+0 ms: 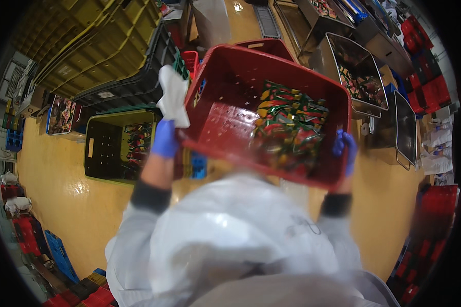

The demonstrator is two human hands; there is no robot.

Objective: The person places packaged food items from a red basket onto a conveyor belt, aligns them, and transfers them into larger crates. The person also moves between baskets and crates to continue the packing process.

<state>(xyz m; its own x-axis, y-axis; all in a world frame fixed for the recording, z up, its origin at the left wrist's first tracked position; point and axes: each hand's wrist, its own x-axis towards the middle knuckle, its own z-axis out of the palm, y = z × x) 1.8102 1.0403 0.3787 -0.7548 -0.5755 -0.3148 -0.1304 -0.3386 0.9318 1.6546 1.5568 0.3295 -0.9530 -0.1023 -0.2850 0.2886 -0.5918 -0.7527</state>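
A large red plastic crate point(225, 125) is in front of me, tilted, with small green, red and yellow packets point(292, 115) heaped toward its right side. My right hand point(346, 148), in a blue glove, is closed around the crate's right end, its fingers hooked over the wall. At the left end is my left hand point(165, 139), gloved in blue too. It is closed on a crumpled white cloth point(173, 97) and lies against the crate's edge; its fingertips are mostly hidden.
Stacked yellow and grey crates point(97, 51) tower at the left, above an olive crate point(100, 153) holding packets. Another red crate point(276, 48) stands behind mine. Metal bins point(381, 102) line the right, one with packets in it. A blue pallet point(60, 253) leans at lower left on yellow flooring.
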